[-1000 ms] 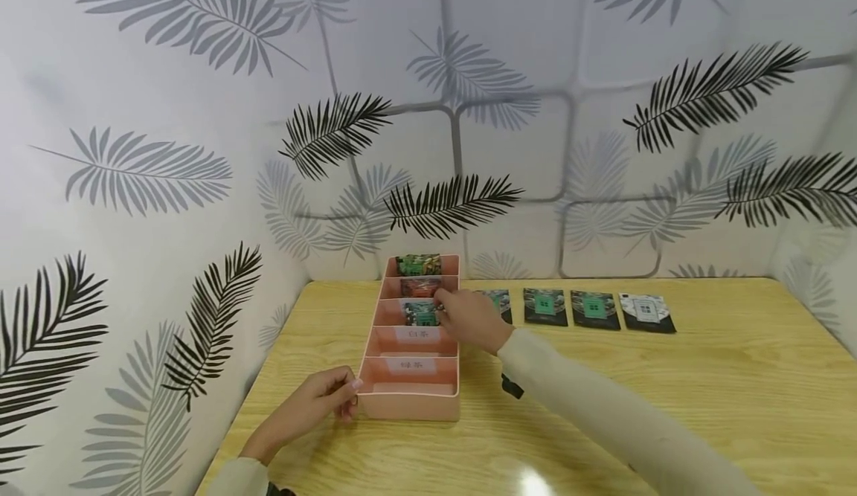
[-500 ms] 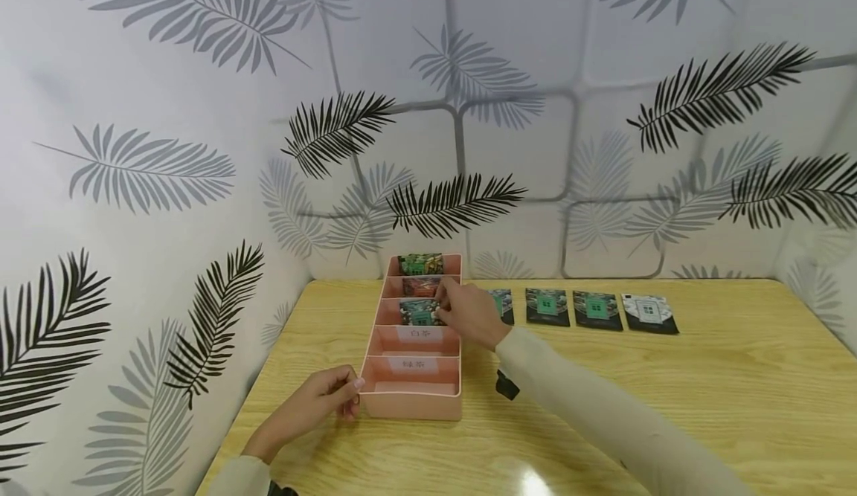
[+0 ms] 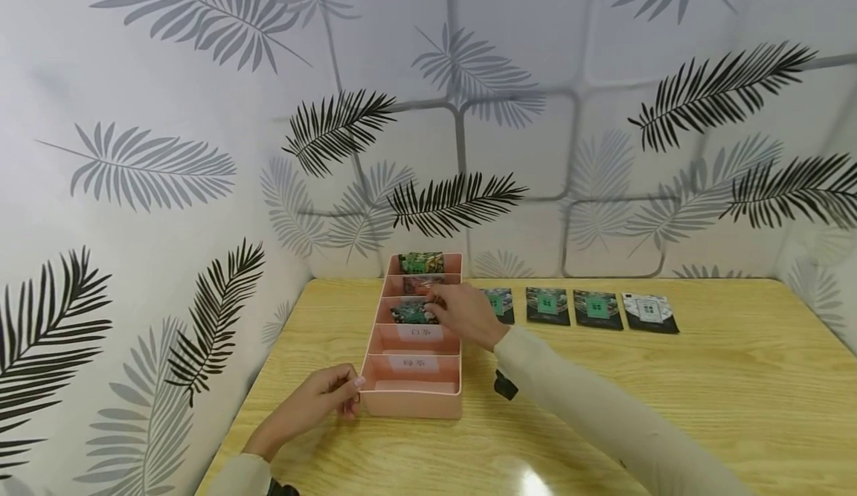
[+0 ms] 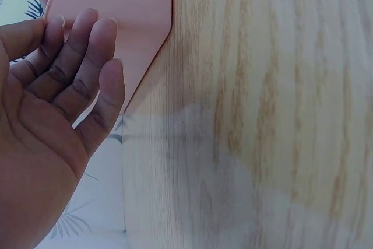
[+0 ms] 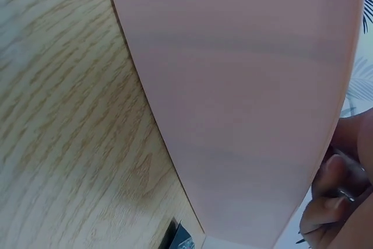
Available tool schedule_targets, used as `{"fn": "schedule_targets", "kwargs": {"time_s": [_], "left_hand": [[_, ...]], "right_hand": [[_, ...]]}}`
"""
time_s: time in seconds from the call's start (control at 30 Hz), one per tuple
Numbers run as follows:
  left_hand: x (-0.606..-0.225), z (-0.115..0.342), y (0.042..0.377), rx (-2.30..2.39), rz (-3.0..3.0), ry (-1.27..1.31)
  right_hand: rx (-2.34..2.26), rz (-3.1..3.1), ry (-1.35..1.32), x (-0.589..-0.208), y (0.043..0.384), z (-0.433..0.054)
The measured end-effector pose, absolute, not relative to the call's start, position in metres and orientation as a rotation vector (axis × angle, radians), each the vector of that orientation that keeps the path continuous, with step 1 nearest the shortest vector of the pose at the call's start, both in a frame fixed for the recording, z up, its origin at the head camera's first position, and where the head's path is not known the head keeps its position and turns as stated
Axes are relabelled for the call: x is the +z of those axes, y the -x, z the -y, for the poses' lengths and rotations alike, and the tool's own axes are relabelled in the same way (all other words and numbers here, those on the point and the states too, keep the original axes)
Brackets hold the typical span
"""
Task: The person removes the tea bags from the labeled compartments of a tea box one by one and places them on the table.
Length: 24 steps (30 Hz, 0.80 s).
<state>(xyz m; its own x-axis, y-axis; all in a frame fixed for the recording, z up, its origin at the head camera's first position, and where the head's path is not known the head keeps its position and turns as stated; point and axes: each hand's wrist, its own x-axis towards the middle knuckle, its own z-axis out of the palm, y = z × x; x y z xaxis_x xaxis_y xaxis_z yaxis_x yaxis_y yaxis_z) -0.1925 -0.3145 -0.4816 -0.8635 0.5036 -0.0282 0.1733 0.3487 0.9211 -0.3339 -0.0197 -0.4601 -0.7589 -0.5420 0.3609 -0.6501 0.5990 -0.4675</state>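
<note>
A long pink divided box (image 3: 411, 405) stands on the table, seen from above in the head view. My left hand (image 3: 326, 398) pinches the rim at its near left corner between thumb and forefinger; the other fingers curve loosely outside the wall (image 4: 131, 33). Over the box's right side, my right hand (image 3: 463, 311) pinches the right end of a dark green tea packet (image 3: 410, 312) in the third compartment from the back. Behind it sit a red packet (image 3: 416, 285) and a green-and-yellow packet (image 3: 420, 262). In the right wrist view, the box wall hides the packet from the curled fingers (image 5: 326, 214).
Several flat packets lie in a row right of the box, including a green-labelled one (image 3: 547, 306) and a white-and-black one (image 3: 649, 311). White labels (image 3: 413, 363) mark the two nearest compartments. A leaf-patterned wall covering (image 3: 522, 146) rises behind the wooden table (image 3: 602, 399).
The dark green packet has shifted left in its compartment and now lies more tilted. My right hand has followed it slightly left. The left hand keeps its place at the box corner.
</note>
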Motion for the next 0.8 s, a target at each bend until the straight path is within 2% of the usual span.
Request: {"fn": "schedule_targets", "kwargs": {"time_s": [0.8], "left_hand": [[-0.48,0.311,0.193,1.496,-2.346,-0.607]], "right_hand": [[1.186,2.469,-0.811,-0.425,0.325,-0.011]]}}
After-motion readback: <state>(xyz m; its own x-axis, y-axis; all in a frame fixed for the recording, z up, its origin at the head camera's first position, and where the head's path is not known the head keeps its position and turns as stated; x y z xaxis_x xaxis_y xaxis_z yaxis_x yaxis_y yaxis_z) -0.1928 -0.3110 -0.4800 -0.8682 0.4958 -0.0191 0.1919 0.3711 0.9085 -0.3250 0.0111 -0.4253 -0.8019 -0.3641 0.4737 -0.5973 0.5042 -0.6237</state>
